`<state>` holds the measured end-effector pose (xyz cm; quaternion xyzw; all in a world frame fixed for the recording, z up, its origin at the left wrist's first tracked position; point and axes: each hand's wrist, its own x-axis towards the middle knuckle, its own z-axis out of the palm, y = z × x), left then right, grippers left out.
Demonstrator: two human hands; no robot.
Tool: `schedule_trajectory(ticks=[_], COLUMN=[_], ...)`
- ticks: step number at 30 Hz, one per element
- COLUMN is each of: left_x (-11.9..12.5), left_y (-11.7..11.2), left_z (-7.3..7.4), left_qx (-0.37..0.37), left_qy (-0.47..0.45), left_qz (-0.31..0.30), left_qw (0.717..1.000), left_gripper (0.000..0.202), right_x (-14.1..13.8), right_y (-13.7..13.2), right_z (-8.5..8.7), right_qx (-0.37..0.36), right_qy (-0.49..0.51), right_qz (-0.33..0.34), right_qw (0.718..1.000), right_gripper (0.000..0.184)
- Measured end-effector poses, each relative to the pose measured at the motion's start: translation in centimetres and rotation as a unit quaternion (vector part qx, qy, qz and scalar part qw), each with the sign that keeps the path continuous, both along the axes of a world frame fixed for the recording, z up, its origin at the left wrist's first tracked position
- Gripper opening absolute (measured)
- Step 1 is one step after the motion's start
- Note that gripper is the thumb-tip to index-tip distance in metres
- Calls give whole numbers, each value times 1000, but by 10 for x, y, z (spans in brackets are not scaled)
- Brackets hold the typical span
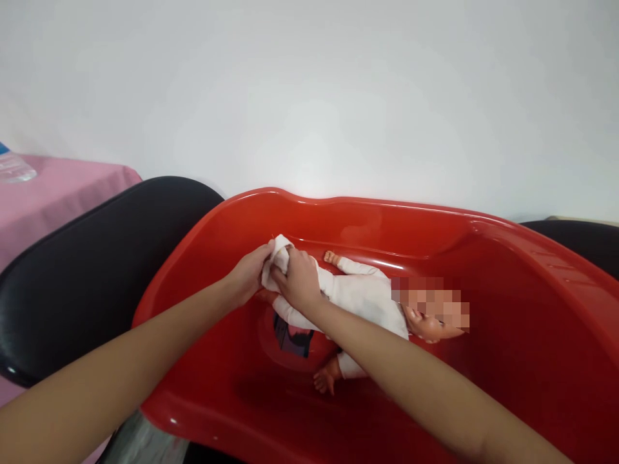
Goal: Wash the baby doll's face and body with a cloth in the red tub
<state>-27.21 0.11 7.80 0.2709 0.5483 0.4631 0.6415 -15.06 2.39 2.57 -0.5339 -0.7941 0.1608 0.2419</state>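
Observation:
A baby doll (360, 293) in a white suit lies on its back inside a red plastic baby tub (507, 270), head to the right. My left hand (249, 274) and my right hand (297, 280) meet at the doll's feet end. Both are closed on the white cloth of the suit's leg (279, 252), which bunches up between the fingers. One bare doll hand (331, 258) points to the tub's far wall. The other doll hand (324, 380) lies near my right forearm.
A black padded seat (87, 270) stands left of the tub, another black surface (580, 238) behind its right end. A pink cloth (58, 193) with a clear plastic bottle (14, 169) is at far left. A plain white wall fills the background.

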Motion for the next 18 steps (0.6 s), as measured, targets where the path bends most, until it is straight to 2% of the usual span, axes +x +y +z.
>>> schedule_trajectory(ticks=[2,5,7,11,14,18], left_x=[0,-1,-3,-2,-1,-2], left_y=[-2,-4,-4,-5,-6,-6], left_z=[-3,-8,-10,-11,-10,-7], left_qx=[13,15,7,-15,-42,-6], left_qy=[15,19,15,31,33,22], left_qz=[13,0,-2,-23,-53,-58], left_qw=[1000,1000,1000,999,997,998], left_gripper=[24,23,22,25,29,28], right_x=[-4,-3,2,15,23,36], right_y=[1,5,6,5,5,6], right_z=[3,8,9,7,3,-2], right_qx=[-14,-58,-78,-83,-87,-59], right_qy=[-8,10,22,22,19,63], right_qz=[-8,-7,9,52,60,118], right_qw=[1000,998,997,995,994,989], right_gripper=[21,37,34,30,38,37])
